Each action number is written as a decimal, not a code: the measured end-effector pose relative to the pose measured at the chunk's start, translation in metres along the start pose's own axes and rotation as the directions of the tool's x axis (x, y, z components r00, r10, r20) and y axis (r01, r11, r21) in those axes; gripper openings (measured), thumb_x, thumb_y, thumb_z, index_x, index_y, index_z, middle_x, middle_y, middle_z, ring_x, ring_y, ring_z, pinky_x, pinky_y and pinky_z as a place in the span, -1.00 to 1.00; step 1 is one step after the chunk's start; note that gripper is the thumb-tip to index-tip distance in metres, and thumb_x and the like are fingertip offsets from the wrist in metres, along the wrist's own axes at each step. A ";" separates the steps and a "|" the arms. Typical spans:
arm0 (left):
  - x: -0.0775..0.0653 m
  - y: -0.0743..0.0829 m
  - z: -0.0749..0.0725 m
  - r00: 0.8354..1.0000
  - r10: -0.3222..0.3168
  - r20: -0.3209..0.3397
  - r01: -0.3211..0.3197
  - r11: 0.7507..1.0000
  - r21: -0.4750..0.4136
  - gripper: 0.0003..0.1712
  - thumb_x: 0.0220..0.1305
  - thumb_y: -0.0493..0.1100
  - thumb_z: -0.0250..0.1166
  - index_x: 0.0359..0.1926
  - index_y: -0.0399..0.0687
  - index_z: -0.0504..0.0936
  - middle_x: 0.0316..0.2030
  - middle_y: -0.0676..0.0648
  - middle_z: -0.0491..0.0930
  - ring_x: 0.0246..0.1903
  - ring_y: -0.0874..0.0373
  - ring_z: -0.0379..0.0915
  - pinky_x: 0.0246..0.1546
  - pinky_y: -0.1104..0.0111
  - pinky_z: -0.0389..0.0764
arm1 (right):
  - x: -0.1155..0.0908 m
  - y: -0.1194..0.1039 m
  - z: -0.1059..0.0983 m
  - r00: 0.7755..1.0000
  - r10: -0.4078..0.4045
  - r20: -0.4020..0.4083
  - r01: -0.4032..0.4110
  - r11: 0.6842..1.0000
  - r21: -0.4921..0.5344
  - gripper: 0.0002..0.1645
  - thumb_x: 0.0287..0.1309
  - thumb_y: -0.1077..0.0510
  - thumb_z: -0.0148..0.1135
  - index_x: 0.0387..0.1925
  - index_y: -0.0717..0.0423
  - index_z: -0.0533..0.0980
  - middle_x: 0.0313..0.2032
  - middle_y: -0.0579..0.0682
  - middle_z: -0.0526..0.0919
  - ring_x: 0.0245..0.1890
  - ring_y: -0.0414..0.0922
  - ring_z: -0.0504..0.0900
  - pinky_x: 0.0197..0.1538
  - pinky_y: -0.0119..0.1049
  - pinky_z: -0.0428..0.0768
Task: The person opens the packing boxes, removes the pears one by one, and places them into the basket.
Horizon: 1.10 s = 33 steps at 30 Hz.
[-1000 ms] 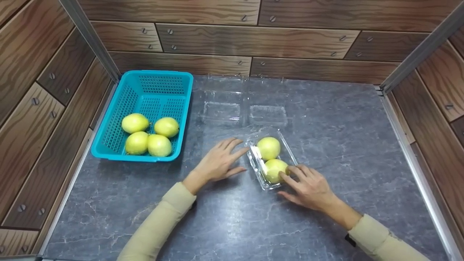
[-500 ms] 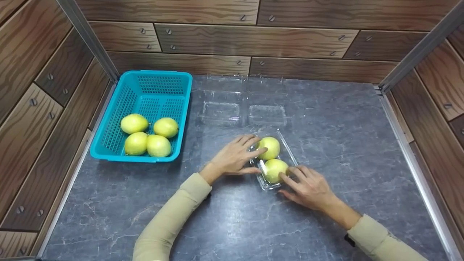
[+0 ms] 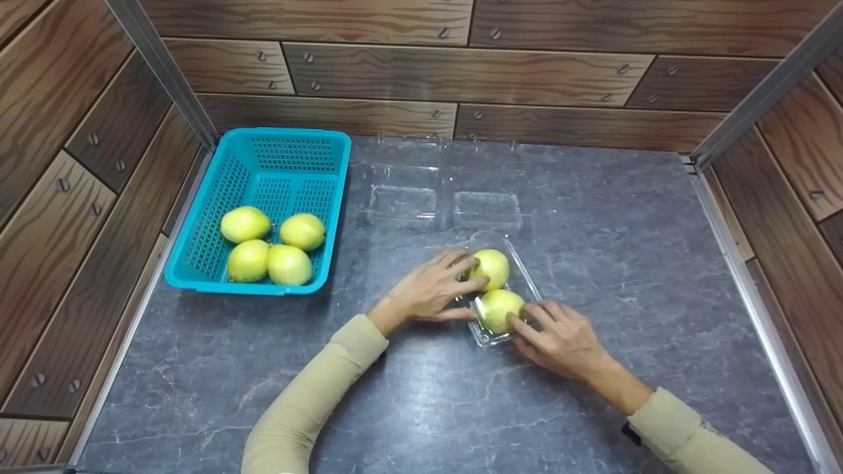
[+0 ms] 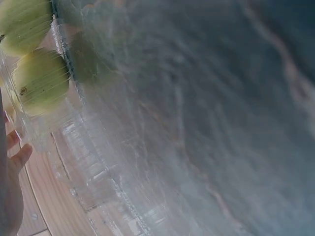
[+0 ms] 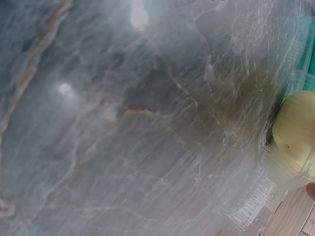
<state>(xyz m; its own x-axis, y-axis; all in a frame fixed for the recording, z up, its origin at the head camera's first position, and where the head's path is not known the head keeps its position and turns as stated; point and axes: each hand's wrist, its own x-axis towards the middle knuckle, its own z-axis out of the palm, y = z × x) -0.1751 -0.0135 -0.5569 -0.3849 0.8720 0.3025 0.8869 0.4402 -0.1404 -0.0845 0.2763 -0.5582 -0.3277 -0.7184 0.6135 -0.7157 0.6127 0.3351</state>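
Note:
Two yellow-green, lemon-like fruits, the far one and the near one, sit inside a clear plastic box in the middle of the tabletop. My left hand grips the box's left side, fingers bent over its edge beside the far fruit. On the near right side my right hand holds the box wall, its fingertips close against the near fruit. Through clear plastic, the left wrist view shows a fruit. At the right wrist view's edge only a fingertip shows below one fruit.
A turquoise basket stands at the far left with several similar fruits at its near end. Behind my hands lie two more clear plastic boxes, the left one and the right one. Wood-patterned walls enclose the grey marbled tabletop.
My left hand has moved right from beside the box onto its left side, and its fingers now bend over the edge. The right hand has stayed nearly in place, its thumb drawn closer to the box.

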 end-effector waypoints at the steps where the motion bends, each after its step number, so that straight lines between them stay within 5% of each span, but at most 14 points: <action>1: 0.000 0.000 0.000 1.000 -0.003 -0.004 0.003 1.000 -0.010 -0.17 0.39 0.55 0.07 0.46 0.23 0.44 0.38 -0.15 0.48 0.43 -0.15 0.40 0.54 0.03 0.43 | 0.000 0.000 0.000 1.000 0.000 -0.004 0.000 1.000 0.001 -0.65 0.41 -0.06 0.12 -0.05 -0.01 0.72 -0.21 0.09 0.74 -0.32 0.04 0.70 -0.40 -0.17 0.74; 11: -0.003 0.012 -0.009 0.994 -0.105 0.032 0.105 0.994 -0.016 -0.20 0.39 0.58 0.01 0.41 0.25 0.47 0.32 -0.12 0.50 0.37 -0.10 0.43 0.49 0.06 0.50 | 0.001 0.004 0.001 1.000 0.030 0.005 -0.030 0.999 0.017 -0.64 0.23 0.01 0.19 -0.03 0.00 0.72 -0.17 0.09 0.76 -0.28 0.09 0.74 -0.39 -0.13 0.75; 22: -0.009 0.028 -0.016 0.974 -0.226 0.008 0.225 0.973 0.059 -0.26 0.42 0.58 -0.04 0.30 0.25 0.50 0.21 -0.10 0.53 0.23 -0.04 0.51 0.35 0.12 0.60 | 0.002 0.008 0.003 0.994 0.068 0.083 -0.070 0.997 0.028 -0.61 0.27 0.01 0.12 -0.01 0.01 0.71 -0.11 0.11 0.78 -0.19 0.13 0.76 -0.30 -0.07 0.79; 33: -0.019 0.040 -0.021 0.955 -0.293 -0.046 0.296 0.949 0.109 -0.36 0.40 0.48 0.16 0.25 0.23 0.48 0.12 -0.09 0.58 0.17 -0.05 0.56 0.24 0.15 0.68 | 0.008 0.012 0.007 0.990 0.092 0.104 -0.097 0.994 0.044 -0.57 0.10 0.11 0.19 0.02 0.03 0.70 -0.07 0.10 0.77 -0.15 0.11 0.75 -0.31 -0.09 0.78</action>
<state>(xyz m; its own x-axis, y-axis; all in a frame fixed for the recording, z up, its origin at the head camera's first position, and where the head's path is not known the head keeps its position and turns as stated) -0.1265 -0.0167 -0.5485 -0.6154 0.6943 0.3731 0.6999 0.6991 -0.1466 -0.0999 0.2756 -0.5543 -0.4547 -0.6892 0.5641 -0.7069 0.6646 0.2422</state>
